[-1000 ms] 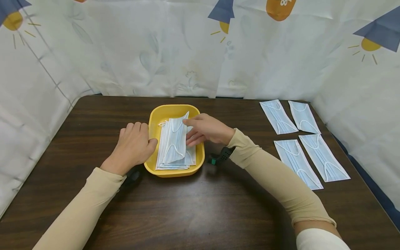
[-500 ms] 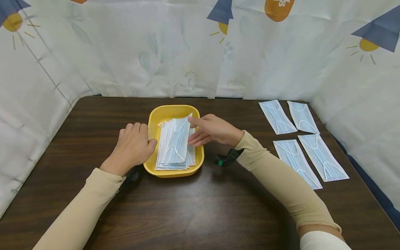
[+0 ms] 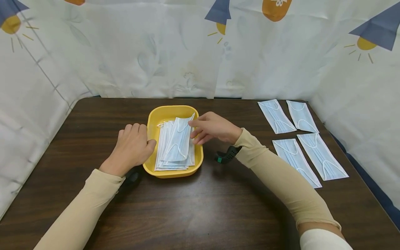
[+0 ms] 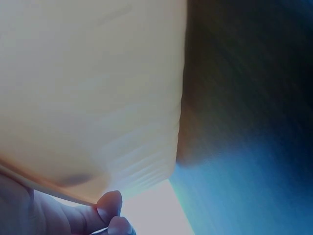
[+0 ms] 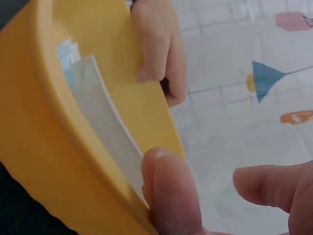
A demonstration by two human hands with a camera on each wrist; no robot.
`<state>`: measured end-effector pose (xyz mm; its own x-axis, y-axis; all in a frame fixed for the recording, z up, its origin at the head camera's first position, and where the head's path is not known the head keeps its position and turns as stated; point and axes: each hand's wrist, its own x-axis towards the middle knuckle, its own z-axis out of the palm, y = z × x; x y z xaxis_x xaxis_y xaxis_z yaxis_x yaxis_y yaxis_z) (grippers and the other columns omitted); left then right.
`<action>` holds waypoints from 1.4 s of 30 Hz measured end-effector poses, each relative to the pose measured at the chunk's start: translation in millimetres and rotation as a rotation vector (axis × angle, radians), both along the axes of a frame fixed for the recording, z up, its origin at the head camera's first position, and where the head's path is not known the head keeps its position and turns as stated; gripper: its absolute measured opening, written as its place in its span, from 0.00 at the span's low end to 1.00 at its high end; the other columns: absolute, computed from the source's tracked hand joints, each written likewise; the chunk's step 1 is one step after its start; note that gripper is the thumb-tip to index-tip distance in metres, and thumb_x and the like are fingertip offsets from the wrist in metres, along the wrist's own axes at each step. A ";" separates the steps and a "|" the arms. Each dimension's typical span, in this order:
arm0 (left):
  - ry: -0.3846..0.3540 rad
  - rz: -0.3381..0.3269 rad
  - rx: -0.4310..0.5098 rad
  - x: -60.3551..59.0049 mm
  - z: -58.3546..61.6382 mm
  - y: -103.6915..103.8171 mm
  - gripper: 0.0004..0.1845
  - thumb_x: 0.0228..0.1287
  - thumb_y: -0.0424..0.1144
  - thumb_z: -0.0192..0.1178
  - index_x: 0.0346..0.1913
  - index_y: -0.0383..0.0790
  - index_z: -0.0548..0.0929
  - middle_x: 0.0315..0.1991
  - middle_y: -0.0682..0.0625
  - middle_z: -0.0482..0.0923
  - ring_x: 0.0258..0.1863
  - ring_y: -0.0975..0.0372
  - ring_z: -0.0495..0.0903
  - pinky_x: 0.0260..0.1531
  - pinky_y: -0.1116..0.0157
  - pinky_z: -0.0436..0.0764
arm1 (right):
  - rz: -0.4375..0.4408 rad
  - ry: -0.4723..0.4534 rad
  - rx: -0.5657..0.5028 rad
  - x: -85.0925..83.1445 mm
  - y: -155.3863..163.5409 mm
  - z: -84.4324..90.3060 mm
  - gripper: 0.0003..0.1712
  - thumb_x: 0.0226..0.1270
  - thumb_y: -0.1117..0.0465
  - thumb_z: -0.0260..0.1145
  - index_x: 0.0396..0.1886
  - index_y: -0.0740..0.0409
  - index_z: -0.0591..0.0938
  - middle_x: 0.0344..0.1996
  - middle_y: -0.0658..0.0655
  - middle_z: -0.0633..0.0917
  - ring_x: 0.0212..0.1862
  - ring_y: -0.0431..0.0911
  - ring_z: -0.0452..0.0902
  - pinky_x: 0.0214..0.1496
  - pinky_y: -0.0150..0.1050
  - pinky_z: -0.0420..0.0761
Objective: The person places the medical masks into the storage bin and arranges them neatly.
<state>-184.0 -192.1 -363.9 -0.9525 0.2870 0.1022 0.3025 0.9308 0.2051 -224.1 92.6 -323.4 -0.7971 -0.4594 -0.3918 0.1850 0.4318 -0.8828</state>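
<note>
A yellow tray (image 3: pixel 173 108) sits mid-table with a stack of light-blue face masks (image 3: pixel 175 147) inside. My left hand (image 3: pixel 133 146) lies against the tray's left side, fingers curled by the wall and thumb on the rim. Close up, the left wrist view shows only the tray wall (image 4: pixel 88 88) and my fingertips (image 4: pixel 110 203). My right hand (image 3: pixel 210 127) pinches the raised upper right corner of the top mask (image 3: pixel 181 137). In the right wrist view, a fingertip (image 5: pixel 171 191) touches the mask's white edge (image 5: pixel 105 127) over the tray rim (image 5: pixel 39 147), with my left hand (image 5: pixel 159 44) beyond.
Several masks lie flat on the dark wooden table (image 3: pixel 200 208) at the far right, two at the back (image 3: pixel 276 116) and two nearer (image 3: pixel 295 161). A patterned white curtain (image 3: pixel 187 52) closes off the back and sides. A black wrist strap (image 3: pixel 228 154) sits under my right wrist.
My right hand has drifted slightly right, drawing the top mask's raised corner with it. The left hand and tray have stayed put.
</note>
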 end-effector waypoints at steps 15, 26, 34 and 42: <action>-0.014 -0.003 -0.005 -1.2 1.7 2.1 0.16 0.68 0.43 0.45 0.38 0.29 0.72 0.32 0.40 0.68 0.36 0.47 0.65 0.36 0.54 0.62 | 0.025 0.226 0.283 -8.0 -16.1 2.3 0.11 0.72 0.59 0.66 0.48 0.61 0.86 0.33 0.59 0.89 0.25 0.45 0.87 0.37 0.44 0.90; -0.011 0.000 -0.005 -1.4 2.1 2.0 0.17 0.67 0.43 0.45 0.39 0.28 0.72 0.33 0.40 0.69 0.37 0.47 0.65 0.36 0.54 0.63 | 0.053 0.342 0.406 -7.2 -22.0 2.3 0.05 0.68 0.62 0.68 0.35 0.59 0.82 0.22 0.56 0.87 0.20 0.44 0.85 0.32 0.41 0.88; -0.009 -0.001 0.000 -1.1 0.9 1.3 0.17 0.68 0.43 0.45 0.39 0.28 0.73 0.32 0.40 0.69 0.36 0.47 0.65 0.36 0.54 0.63 | 0.062 0.355 0.418 -6.1 -22.8 2.6 0.10 0.68 0.61 0.71 0.33 0.60 0.78 0.21 0.57 0.87 0.19 0.44 0.85 0.30 0.38 0.87; 0.000 0.000 0.003 0.4 -0.9 -0.7 0.16 0.68 0.43 0.44 0.36 0.30 0.72 0.31 0.40 0.68 0.35 0.47 0.65 0.34 0.55 0.62 | 0.059 0.353 0.352 -3.3 -18.1 2.9 0.11 0.67 0.60 0.72 0.33 0.59 0.78 0.23 0.57 0.88 0.22 0.46 0.86 0.36 0.46 0.89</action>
<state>-183.6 -192.8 -364.8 -0.9525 0.2863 0.1032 0.3022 0.9303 0.2078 -227.4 74.5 -320.5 -0.8856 -0.3964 -0.2421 -0.1326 0.7153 -0.6861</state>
